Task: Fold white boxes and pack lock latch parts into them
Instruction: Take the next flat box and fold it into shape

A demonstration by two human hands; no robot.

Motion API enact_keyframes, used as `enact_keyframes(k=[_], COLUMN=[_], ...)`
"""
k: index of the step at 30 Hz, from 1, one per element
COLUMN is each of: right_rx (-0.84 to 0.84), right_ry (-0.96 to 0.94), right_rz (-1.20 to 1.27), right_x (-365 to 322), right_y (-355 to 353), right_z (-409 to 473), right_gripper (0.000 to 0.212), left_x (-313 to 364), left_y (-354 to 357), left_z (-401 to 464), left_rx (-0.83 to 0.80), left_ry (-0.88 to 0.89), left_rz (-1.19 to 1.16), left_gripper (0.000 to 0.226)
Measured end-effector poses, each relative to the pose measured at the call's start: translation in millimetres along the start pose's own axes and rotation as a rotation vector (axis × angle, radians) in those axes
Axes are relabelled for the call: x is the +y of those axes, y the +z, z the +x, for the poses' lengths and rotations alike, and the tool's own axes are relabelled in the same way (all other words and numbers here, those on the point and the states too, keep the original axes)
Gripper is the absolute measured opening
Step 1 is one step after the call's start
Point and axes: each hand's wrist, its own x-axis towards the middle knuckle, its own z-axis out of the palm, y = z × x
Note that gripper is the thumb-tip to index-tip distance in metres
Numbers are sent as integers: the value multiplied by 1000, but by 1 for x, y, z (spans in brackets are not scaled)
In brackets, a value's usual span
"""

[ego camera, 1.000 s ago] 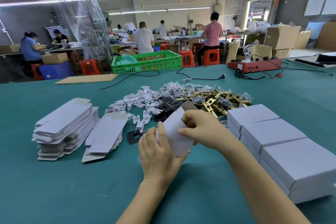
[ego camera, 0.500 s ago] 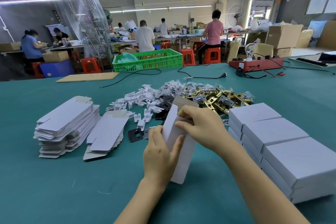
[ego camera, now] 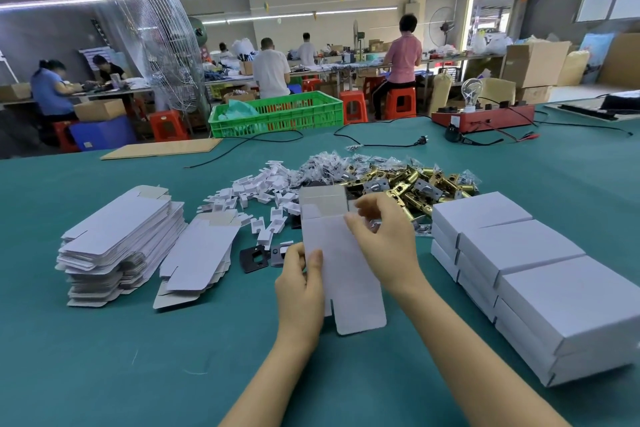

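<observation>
surface [ego camera: 104,374]: teal, carries everything; my work sits at the centre, near me.
packed boxes [ego camera: 540,274]: white, closed, stacked in a row to my right. Same spot as a second ago, so no new one finished.
blanks [ego camera: 121,236]: two flat stacks on my left, untouched since a second ago.
latches [ego camera: 415,184]: brass pile beyond my hands, bagged bits mixed in. None picked yet.
inserts [ego camera: 263,191]: small white card pieces scattered left of the latches.
box [ego camera: 343,270]: biggest change. A second ago it was a small tilted piece held between my hands; half a second ago it stood more on edge. Now it lies long, face up and nearly flat, far flap open and showing its grey inside, near flap rounded and reaching toward me.
change meaning: I judge I've just opened the blank out and I'm starting to form it; folding is early, packing not begun for this one.
right hand [ego camera: 384,239]: fingers curled, pinching the box's upper right edge near the far flap.
left hand [ego camera: 299,284]: thumb on top, pinching the box's left edge lower down.
black plate [ego camera: 256,256]: small part on the surface just left of my left hand, not touched.
next: probably square up the sides and tuck one end shut, then reach for a latch.
</observation>
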Motion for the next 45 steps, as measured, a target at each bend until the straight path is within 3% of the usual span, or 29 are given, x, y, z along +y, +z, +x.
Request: enact_keyframes(k=[2, 5, 7, 10, 12, 15, 20, 24, 30, 34, 39, 45], right_rx=[11, -138, -116, 57, 111, 52, -138, -159, -199, -262, -344, -352], right_ry=[119, 253, 126, -302, -479, -511, -405, -461, -477, -484, -485, -509], right_rz=[-46, 118, 104, -163, -316, -407, -457, -533, -538, -448, -298, -286], right_x=[11, 17, 12, 4, -3, -16, -25, -33, -44, -53, -56, -59], right_y=[-2, -2, 1, 3, 0, -5, -12, -19, -14, -10, -13, -8], right_z=[3, 4, 0, -3, -1, 1, 4, 4, -6, -10, -10, -15], right_gripper=[21, 24, 28, 34, 34, 35, 20, 15, 11, 9, 9, 4], left_x=[0, 1, 2, 6, 10, 12, 13, 9, -4, 2, 9, 15], left_y=[0, 0, 0, -2, -5, -7, -11, -5, 3, 2, 0, -5], left_z=[2, 5, 5, 4, 6, 9, 12, 8, 7, 7, 7, 10], left_rx=[45, 102, 108, 128, 163, 213, 278, 277, 397, 462, 403, 342], left_ry=[-33, -49, -19, 88, 155, 248, 349, 497, 567, 515, 514, 565], left_rz=[-78, -149, -142, -48, -10, 43, 178, 490, 666, 598, 605, 529], left_gripper=[14, 14, 15, 21, 26, 20, 33, 74, 89, 71, 70, 59])
